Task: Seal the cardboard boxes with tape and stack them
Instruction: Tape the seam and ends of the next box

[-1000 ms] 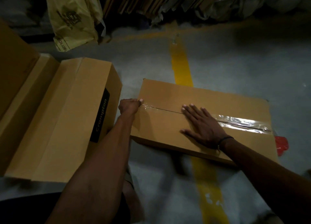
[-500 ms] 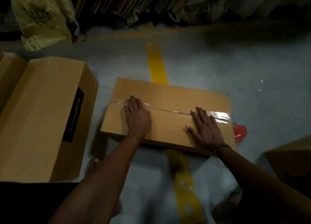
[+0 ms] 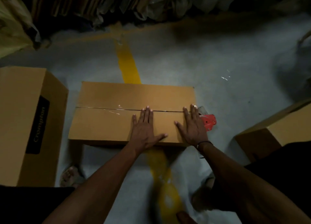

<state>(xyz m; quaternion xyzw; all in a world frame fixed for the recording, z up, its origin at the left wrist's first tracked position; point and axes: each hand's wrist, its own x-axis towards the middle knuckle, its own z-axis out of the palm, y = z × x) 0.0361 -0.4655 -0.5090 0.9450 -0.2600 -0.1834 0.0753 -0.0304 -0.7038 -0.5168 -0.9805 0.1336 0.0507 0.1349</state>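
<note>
Dead centre on the lid, both palms are down flat: the left hand (image 3: 144, 127) spreads its straight fingers up to the seam, and the right hand (image 3: 193, 124) presses alongside at three o'clock, near the box's right end. Nothing gripped, just open palms smoothing the clear tape (image 3: 116, 109) that glints along the join of the middle box (image 3: 117, 95). Looks to me like the sealing of this one is all but finished, with a last rub-down under way; lifting and stacking still to come. Just off that right hand, at three o'clock, a red tape dispenser (image 3: 208, 122) pokes out beside the box. Count them: three cartons in view. The taped one at centre, a printed box (image 3: 21, 116) at nine o'clock, and another box (image 3: 269, 131) at four o'clock, all apart on the grey floor (image 3: 218, 63), none stacked. One dispenser, two hands.
</note>
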